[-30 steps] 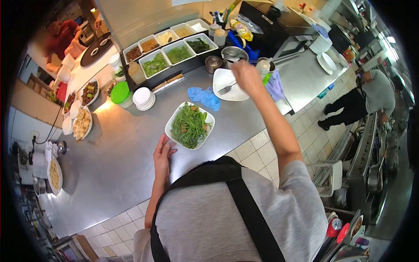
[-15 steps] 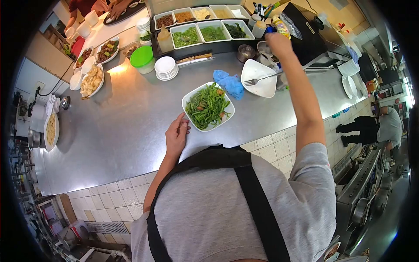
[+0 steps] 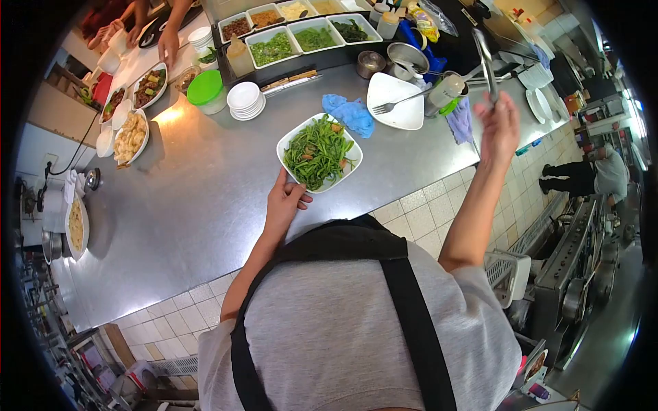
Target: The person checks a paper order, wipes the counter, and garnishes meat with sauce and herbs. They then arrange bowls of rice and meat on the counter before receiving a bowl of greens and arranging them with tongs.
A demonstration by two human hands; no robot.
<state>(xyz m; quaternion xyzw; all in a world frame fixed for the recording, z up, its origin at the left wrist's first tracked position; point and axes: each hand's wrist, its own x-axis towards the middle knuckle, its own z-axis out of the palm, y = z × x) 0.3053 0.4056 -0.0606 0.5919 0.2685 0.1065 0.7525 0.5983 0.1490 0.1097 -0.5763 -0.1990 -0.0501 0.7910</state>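
A white square bowl (image 3: 354,162) of cooked leafy greens (image 3: 319,153) sits on the steel counter in front of me. My left hand (image 3: 286,200) grips its near left rim, fingers curled against the edge. Raised at the right, my right hand (image 3: 500,130) is closed around the lower end of shiny metal tongs (image 3: 485,65), which point up and away. A crumpled blue cloth (image 3: 349,115) lies just behind the bowl. Beside it, a fork (image 3: 401,101) rests across a white square plate (image 3: 406,118).
White tubs of chopped toppings (image 3: 314,39) line the back. Stacked small dishes (image 3: 246,101), a green-lidded tub (image 3: 205,88) and filled plates (image 3: 132,135) stand to the left. A squeeze bottle (image 3: 445,92) and purple cloth (image 3: 460,122) are at right. Across the counter, another person's hand (image 3: 168,45) reaches in.
My right hand has come back from the containers at the back right, now with tongs raised in it. My left hand has closed further onto the bowl's rim. The other person's hand reaches nearer the plates.
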